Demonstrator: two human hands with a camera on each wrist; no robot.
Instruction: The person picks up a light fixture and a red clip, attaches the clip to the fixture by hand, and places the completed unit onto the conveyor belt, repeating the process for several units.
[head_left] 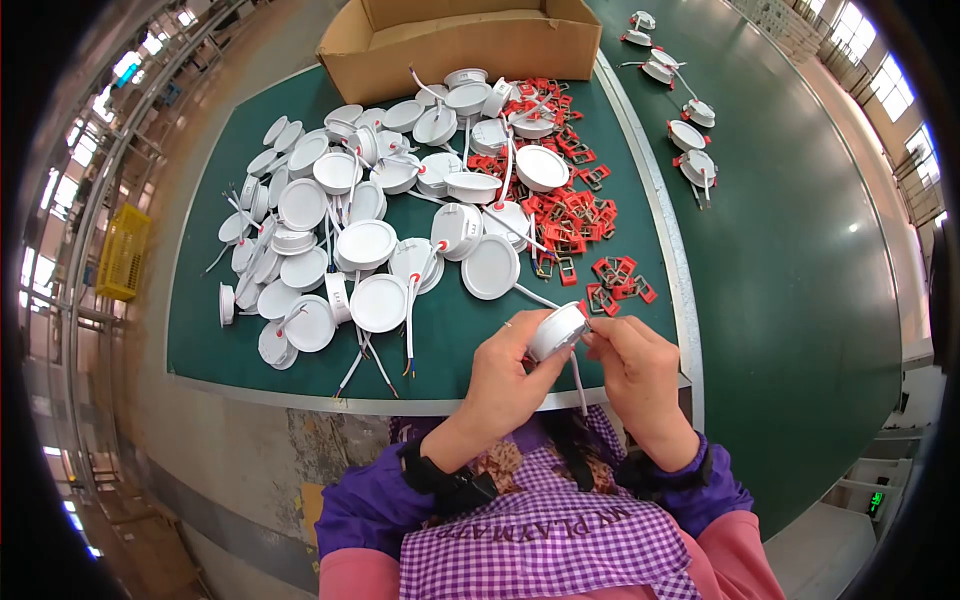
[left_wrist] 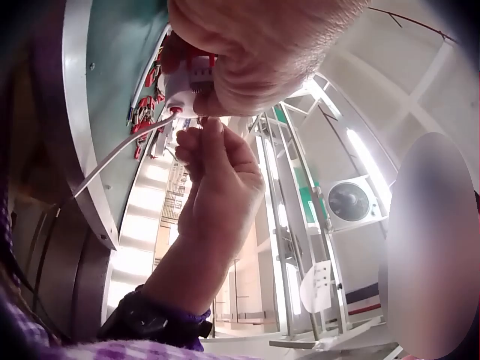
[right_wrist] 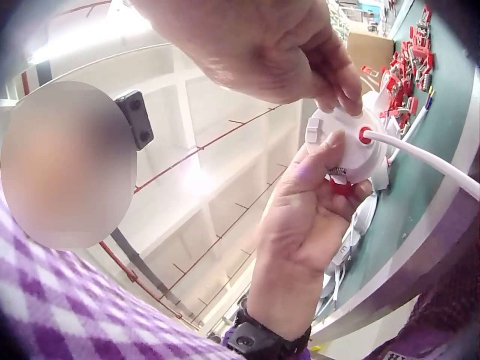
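A white round downlight (head_left: pixel 557 334) with a cable is held over the table's front edge. My left hand (head_left: pixel 505 378) grips it by the rim, fingers and thumb around its sides. In the right wrist view, the downlight's back (right_wrist: pixel 351 142) shows a red cable grommet (right_wrist: pixel 365 135), and a red spring clip (right_wrist: pixel 339 182) sits on the rim by my left thumb. My right hand (head_left: pixel 640 368) is at the opposite edge, thumb and fingertips pinched together. They mostly hide the small clip part between them, and I cannot tell its exact shape.
Many white downlights (head_left: pixel 365 243) with cables are heaped on the green table (head_left: pixel 470 360). Red clips (head_left: pixel 575 215) lie in a pile to their right. Behind them stands a cardboard box (head_left: pixel 460 50). Several downlights (head_left: pixel 688 135) line the green surface beyond the metal edge strip (head_left: pixel 655 215).
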